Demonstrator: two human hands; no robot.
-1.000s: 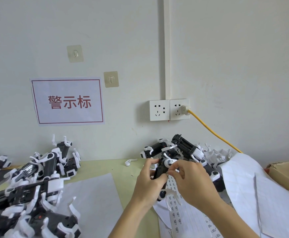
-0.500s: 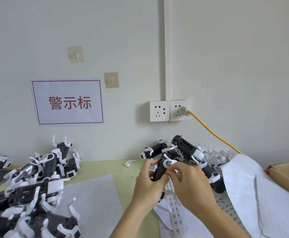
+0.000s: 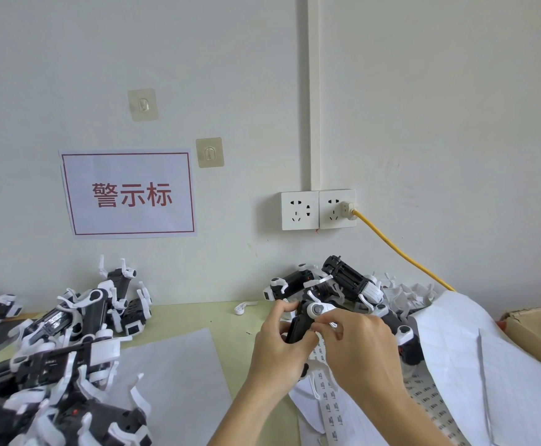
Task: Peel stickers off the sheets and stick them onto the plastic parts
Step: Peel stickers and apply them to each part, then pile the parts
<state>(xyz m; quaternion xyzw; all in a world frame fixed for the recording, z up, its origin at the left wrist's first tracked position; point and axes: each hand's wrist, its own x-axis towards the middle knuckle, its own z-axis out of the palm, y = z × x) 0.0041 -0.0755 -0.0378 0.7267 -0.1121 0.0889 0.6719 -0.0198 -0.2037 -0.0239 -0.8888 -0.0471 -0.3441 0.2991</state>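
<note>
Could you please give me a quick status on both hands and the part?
Left hand grips black-and-white plastic part, held above white sticker strip. Right hand fingertips pinch at its side. Nothing in the way.

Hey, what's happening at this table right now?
A person is labelling black-and-white plastic parts. The left hand grips one plastic part upright above the table, while the right hand pinches at its side with the fingertips, apparently pressing a sticker on; the sticker itself is too small to see. A sticker sheet lies just under the hands. Heaps of the same parts sit on the left and behind the hands.
</note>
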